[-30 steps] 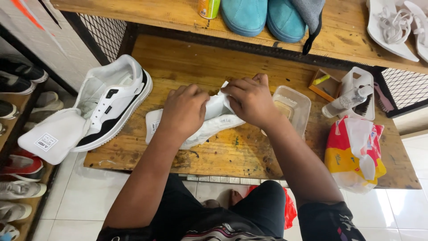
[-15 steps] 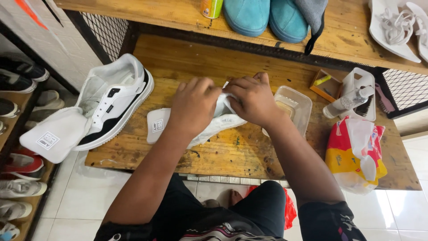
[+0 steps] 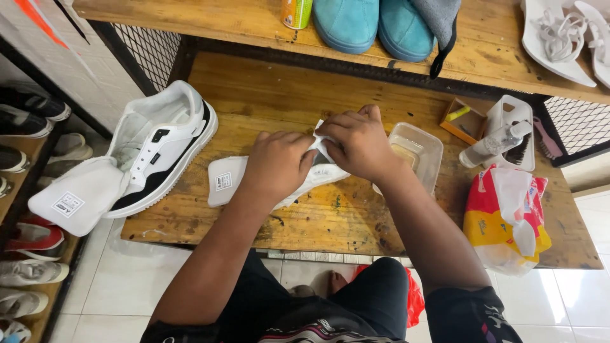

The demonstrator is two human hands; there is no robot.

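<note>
Now | left hand (image 3: 277, 166) fingers pressing white insole (image 3: 223, 183) | right hand (image 3: 356, 145) fingers pinching its edge

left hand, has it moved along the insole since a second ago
Yes. The left hand has slid to the right along the white insole, closer to the right hand and the clear plastic container, farther from the white sneaker.

Sneaker (image 3: 162, 149) blocks left, tub (image 3: 416, 152) right; bare bench (image 3: 267, 89) ahead.

Left hand (image 3: 277, 166) slid right along the insole (image 3: 230, 182).
</note>
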